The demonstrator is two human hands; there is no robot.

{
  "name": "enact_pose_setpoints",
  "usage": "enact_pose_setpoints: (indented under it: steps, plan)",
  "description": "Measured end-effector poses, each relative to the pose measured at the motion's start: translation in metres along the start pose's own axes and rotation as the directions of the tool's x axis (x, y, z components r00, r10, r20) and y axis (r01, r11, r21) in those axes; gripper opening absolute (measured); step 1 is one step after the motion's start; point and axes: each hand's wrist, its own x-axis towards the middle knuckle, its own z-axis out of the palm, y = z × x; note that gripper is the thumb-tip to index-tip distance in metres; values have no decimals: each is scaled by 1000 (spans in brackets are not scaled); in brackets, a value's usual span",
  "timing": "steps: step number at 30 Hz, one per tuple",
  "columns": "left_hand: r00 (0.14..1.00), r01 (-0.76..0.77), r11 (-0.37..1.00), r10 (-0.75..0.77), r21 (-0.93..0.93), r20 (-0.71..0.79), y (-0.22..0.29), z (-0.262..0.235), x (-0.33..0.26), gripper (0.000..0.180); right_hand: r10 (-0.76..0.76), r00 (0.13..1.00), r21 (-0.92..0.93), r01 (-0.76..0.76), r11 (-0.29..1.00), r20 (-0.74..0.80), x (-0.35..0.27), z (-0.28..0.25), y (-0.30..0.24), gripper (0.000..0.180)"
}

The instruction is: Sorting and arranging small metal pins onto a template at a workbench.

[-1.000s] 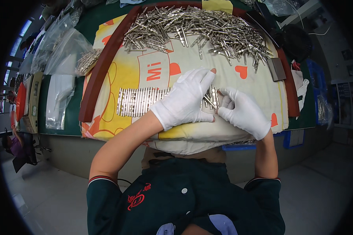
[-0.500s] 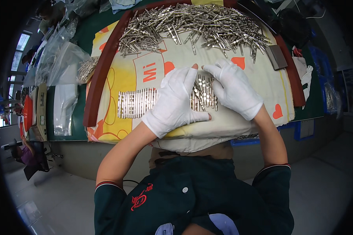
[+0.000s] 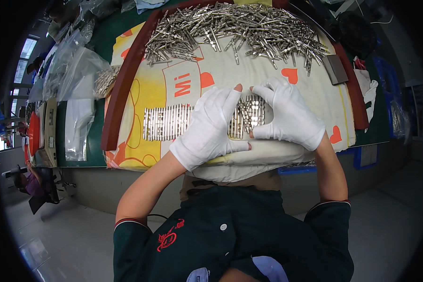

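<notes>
Slim silvery metal pins [image 3: 167, 123] stand side by side in a neat row on the padded cloth. My left hand [image 3: 207, 128], in a white glove with bare fingertips, lies across the row with forefinger and thumb stretched apart, hiding its middle. To the right of it, more metal pins [image 3: 254, 110] lie together, a few slanting. Around their right end curls my right hand [image 3: 293, 115], gloved the same way: forefinger by the upper ends, thumb at the lower ends. Its other fingers are partly hidden.
A large heap of loose metal pins [image 3: 239, 33] covers the far side. Dark red wooden rails [image 3: 127, 94] border the patterned cloth [image 3: 286, 152]. A grey block [image 3: 334, 69] rests by the right rail. Clear plastic bags [image 3: 80, 80] and a scale-like device [image 3: 49, 134] are on the left.
My right hand has moved slightly right and opened wider, its thumb coming down to the pins' lower ends. The pins beside it now lie closer together. My left hand has barely moved.
</notes>
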Motion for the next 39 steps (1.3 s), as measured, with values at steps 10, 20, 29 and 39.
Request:
enact_pose_setpoints:
  steps: [10,20,29,39]
  plan:
    - [996,-86,995,84,-53,-41,0,-3,2,103,-8,999,-120,2,993,-46,-12,2,-2,83]
    - [995,-83,995,86,-62,49,2,-1,3,103,-73,997,-99,72,992,-8,-5,6,2,66]
    - [987,-129,991,125,46,99,0,6,12,105,-77,997,-128,80,989,23,-3,8,0,70]
    - [890,-386,919,393,-76,232,0,18,28,90,259,871,300,-137,944,-417,-29,-2,26,38]
